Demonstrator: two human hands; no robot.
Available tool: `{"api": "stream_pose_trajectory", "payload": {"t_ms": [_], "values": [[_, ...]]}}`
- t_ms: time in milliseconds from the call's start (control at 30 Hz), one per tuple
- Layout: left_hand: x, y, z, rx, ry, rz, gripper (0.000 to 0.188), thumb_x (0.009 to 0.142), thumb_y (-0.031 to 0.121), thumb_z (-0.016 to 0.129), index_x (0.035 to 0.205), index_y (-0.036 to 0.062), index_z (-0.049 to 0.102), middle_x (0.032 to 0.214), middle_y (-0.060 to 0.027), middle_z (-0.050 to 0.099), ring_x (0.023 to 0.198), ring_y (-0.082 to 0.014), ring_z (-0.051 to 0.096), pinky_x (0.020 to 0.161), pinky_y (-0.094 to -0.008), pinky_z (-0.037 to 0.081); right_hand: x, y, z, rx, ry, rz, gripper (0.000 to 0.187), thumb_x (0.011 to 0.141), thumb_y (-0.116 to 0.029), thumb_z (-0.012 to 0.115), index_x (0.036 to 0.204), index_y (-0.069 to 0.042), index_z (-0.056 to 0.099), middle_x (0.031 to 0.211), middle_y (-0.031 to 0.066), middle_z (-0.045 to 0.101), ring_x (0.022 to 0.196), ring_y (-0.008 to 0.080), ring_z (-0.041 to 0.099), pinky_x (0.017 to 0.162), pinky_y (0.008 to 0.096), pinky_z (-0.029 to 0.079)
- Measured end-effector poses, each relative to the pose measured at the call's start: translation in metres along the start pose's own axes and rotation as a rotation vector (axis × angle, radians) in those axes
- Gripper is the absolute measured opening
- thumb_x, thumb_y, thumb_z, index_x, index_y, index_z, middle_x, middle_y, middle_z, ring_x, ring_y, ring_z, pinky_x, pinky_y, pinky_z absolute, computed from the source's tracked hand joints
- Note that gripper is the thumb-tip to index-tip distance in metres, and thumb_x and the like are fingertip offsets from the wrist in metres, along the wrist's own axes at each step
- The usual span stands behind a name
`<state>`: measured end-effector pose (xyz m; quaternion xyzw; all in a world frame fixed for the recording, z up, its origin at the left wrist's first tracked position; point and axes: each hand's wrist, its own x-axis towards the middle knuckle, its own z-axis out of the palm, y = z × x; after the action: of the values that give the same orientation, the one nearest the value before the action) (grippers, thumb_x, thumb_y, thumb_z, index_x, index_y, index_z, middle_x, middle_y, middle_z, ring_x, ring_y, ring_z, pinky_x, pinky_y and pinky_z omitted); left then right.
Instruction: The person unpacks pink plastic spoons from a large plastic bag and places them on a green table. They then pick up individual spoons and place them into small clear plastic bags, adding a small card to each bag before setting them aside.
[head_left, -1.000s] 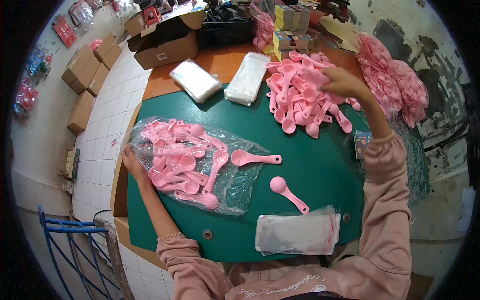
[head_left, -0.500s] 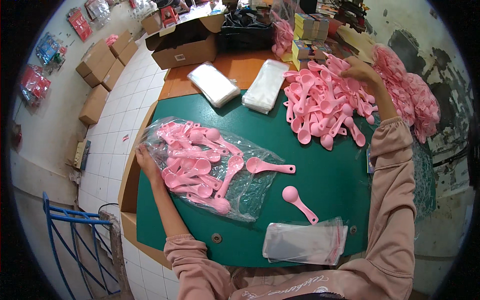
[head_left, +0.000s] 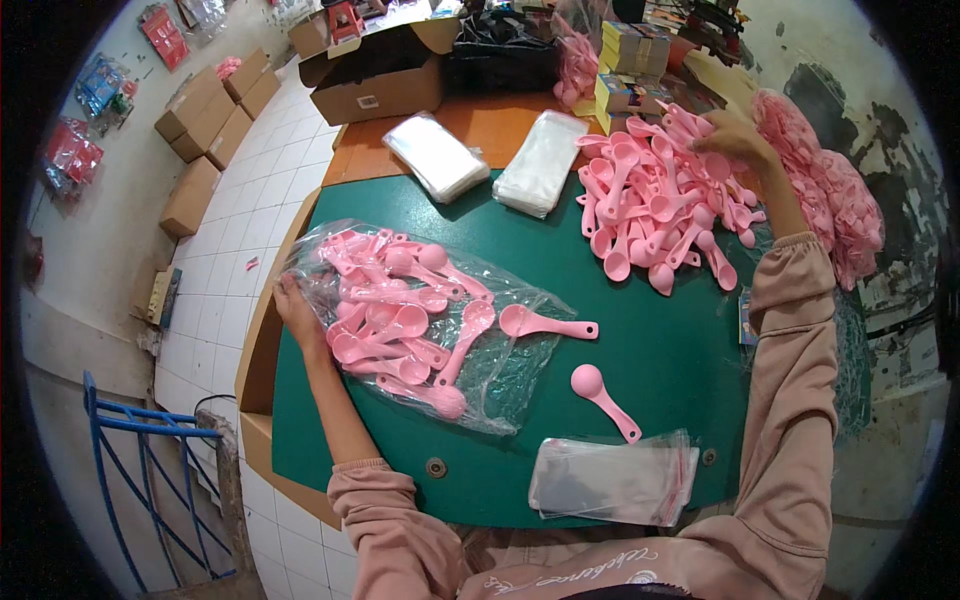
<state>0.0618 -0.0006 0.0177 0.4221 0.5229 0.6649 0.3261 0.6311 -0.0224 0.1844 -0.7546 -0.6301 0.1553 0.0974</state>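
Observation:
On the left of the green tabletop lies a clear plastic bag [head_left: 510, 390] with many pink measuring spoons [head_left: 405, 322] inside. My left hand [head_left: 296, 312] grips its left edge, with the fingers partly hidden behind the film. A heap of loose pink spoons [head_left: 640, 200] rises at the far right. At the top of this heap my right hand [head_left: 742, 142] curls its fingers round some spoons. One spoon [head_left: 545, 324] lies bowl up at the bag's right edge. Another spoon [head_left: 603, 402] rests bowl down, nearer to me.
Flat clear sleeves [head_left: 612, 478] lie at the near edge. Two stacks of clear bags [head_left: 437, 157] [head_left: 541, 163] sit at the far side. Behind them stand an open carton [head_left: 385, 95] and card stacks [head_left: 635, 50]. Pink bundles [head_left: 840, 190] are at right, a blue metal frame [head_left: 150, 430] at lower left.
The whole view has shifted slightly. My right hand stays at the top of the heap, with its fingers a little more closed over the spoons. My left hand still holds the bag.

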Motion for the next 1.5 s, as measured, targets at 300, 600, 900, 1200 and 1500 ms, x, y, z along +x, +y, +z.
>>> {"api": "stream_pose_trajectory", "payload": {"t_ms": [300, 600, 900, 1200, 1500], "values": [[-0.004, 0.004, 0.006, -0.025, 0.026, -0.015, 0.023, 0.09, 0.024, 0.039, 0.093, 0.0018, 0.044, 0.083, -0.0092, 0.055, 0.069, -0.017, 0.058, 0.06, -0.0268, 0.049, 0.0, 0.012, 0.018, -0.194, 0.468, -0.177, 0.042, 0.068, -0.019, 0.066, 0.101, 0.002, 0.052, 0.096, 0.0152, 0.056, 0.087, 0.0232, 0.053, 0.078, 0.0325, 0.041], [0.0, 0.0, -0.007, 0.068, 0.025, -0.003, 0.027, 0.09, 0.028, 0.039, 0.096, 0.0026, 0.046, 0.089, -0.009, 0.054, 0.076, -0.0153, 0.055, 0.065, -0.0263, 0.046, -0.127, -0.146, 0.115, 0.098, -0.526, -0.909, 0.026, 0.073, -0.003, 0.051, 0.099, -0.003, 0.057, 0.094, 0.0119, 0.059, 0.082, 0.026, 0.058, 0.07, 0.0338, 0.045], [-0.016, 0.023, 0.014, -0.252, -0.329, -0.103, 0.038, 0.086, 0.027, 0.048, 0.114, 0.0029, 0.039, 0.108, -0.0104, 0.046, 0.092, -0.0189, 0.051, 0.078, -0.03, 0.044, -0.112, -0.241, 0.217, -0.025, 0.117, -1.215, 0.053, 0.078, -0.027, 0.052, 0.127, -0.016, 0.034, 0.136, 0.0119, 0.022, 0.124, 0.0351, 0.023, 0.099, 0.0453, 0.027], [-0.006, 0.0, 0.001, 0.034, -0.223, 0.061, 0.032, 0.086, 0.015, 0.05, 0.112, 0.0, 0.041, 0.107, -0.0105, 0.048, 0.094, -0.0164, 0.049, 0.081, -0.0268, 0.04, -0.139, -0.197, 0.223, -0.043, -0.083, -1.192, 0.047, 0.072, -0.03, 0.058, 0.114, -0.012, 0.046, 0.127, 0.0154, 0.033, 0.119, 0.0349, 0.03, 0.095, 0.0446, 0.031], [-0.012, 0.018, 0.012, 0.132, -0.213, 0.047, 0.031, 0.087, 0.018, 0.048, 0.111, 0.0002, 0.041, 0.103, -0.0111, 0.051, 0.089, -0.0156, 0.053, 0.077, -0.0258, 0.042, -0.184, -0.107, 0.158, 0.41, -0.342, -0.953, 0.028, 0.071, -0.019, 0.064, 0.093, -0.007, 0.051, 0.108, 0.0118, 0.045, 0.105, 0.0281, 0.043, 0.085, 0.0344, 0.039]]}}
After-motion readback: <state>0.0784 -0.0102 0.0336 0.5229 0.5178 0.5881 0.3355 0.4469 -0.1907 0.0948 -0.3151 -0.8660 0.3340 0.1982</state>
